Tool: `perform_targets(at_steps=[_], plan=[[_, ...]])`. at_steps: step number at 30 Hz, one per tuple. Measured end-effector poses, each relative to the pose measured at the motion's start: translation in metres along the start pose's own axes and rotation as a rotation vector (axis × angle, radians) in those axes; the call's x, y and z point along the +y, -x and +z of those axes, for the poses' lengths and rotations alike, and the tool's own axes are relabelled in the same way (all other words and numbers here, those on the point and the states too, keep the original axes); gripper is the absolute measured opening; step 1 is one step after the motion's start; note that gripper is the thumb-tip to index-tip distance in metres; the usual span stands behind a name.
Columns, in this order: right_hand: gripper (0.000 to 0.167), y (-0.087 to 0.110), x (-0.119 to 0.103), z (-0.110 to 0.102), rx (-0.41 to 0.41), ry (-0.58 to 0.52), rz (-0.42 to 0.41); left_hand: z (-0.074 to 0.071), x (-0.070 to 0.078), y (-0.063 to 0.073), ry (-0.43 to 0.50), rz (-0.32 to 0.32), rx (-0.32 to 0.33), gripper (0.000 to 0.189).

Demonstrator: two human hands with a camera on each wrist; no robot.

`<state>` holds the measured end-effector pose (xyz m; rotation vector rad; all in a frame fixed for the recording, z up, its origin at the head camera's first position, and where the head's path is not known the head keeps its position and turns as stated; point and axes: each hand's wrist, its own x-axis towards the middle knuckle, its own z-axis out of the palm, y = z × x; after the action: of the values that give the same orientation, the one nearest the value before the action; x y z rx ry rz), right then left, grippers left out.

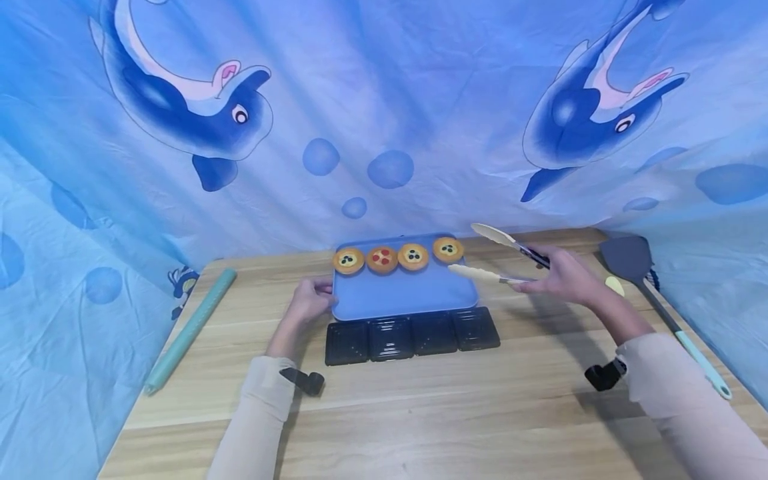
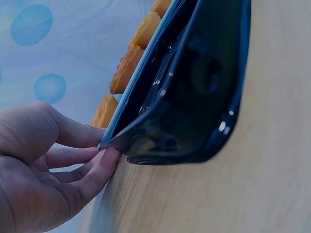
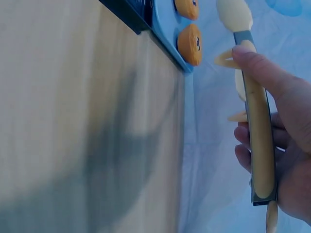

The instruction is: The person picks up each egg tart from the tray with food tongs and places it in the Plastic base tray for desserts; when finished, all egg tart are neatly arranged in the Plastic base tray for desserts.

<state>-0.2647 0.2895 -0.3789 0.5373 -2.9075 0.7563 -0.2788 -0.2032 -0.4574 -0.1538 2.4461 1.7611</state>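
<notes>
A blue tray bears several small tarts in a row along its far side; one tart has red pieces on top, while the others, such as the rightmost tart, carry dark berries. My left hand pinches the tray's left edge between thumb and fingers, as the left wrist view shows. In my right hand are tongs with cream-coloured heads, their arms spread apart. The tongs' nearer tip is close to the rightmost tart, with nothing between the heads. Just in front of the blue tray lies a black sectioned tray.
A green rod lies along the table's left side. On the right are a dark-headed spatula with a pale green handle and a small pale yellow object. A blue dolphin-print curtain hangs behind the wooden table.
</notes>
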Motion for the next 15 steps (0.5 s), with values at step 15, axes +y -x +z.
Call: perform_targets(at_steps=[15], plan=[[0.082, -0.068, -0.008, 0.002, -0.227, 0.095, -0.151, 0.001, -0.002, -0.001, 0.017, 0.004, 0.018, 0.052]])
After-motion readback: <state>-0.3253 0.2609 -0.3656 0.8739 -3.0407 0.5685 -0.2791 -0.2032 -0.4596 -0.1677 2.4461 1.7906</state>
